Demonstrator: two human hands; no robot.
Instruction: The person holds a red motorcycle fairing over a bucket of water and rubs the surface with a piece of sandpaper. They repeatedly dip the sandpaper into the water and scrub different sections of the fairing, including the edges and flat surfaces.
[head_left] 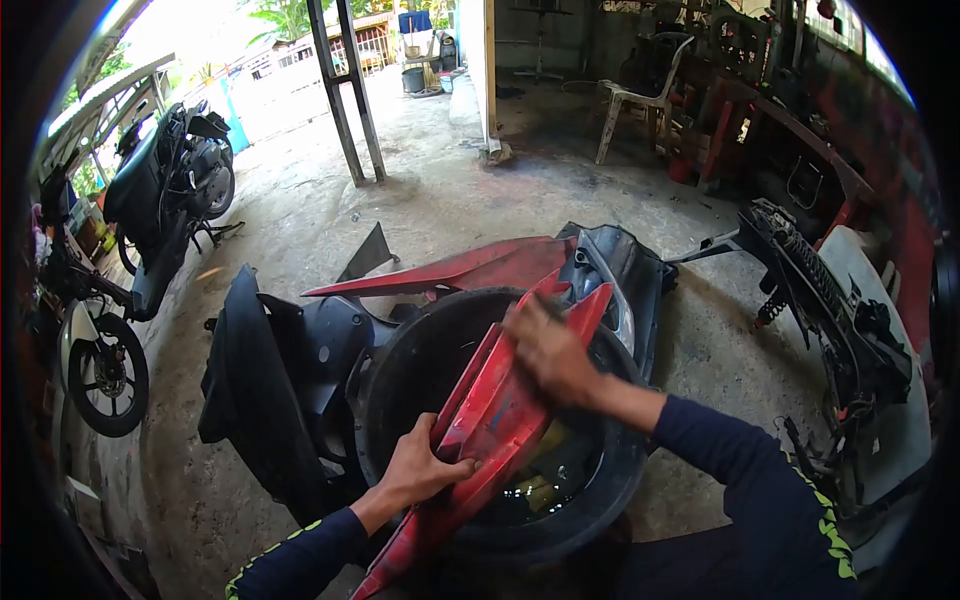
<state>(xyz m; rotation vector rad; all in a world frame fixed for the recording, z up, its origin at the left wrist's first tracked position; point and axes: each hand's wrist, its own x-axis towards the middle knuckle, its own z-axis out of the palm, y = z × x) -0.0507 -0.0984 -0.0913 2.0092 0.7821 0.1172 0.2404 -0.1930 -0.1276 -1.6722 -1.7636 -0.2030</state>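
A long red fairing panel (pixel 500 425) slants across a round black tub (pixel 625 490) with dark water in it. Closed round the panel's lower left edge is my left hand (pixel 420 465), its thumb on the near face. My right hand (pixel 550 350) lies blurred against the upper part of the panel, fingers bent; whether it holds anything between palm and panel cannot be made out. Yellowish pieces (pixel 540 490) show in the water under the panel.
Behind the tub lie another red panel (pixel 470 268) and a grey-black part (pixel 635 275). Black fairings (pixel 245 390) lean at its left. A motorcycle frame (pixel 820 300) stands right, motorcycles (pixel 165 185) left. A metal post (pixel 345 95) and plastic chair (pixel 640 97) are farther back.
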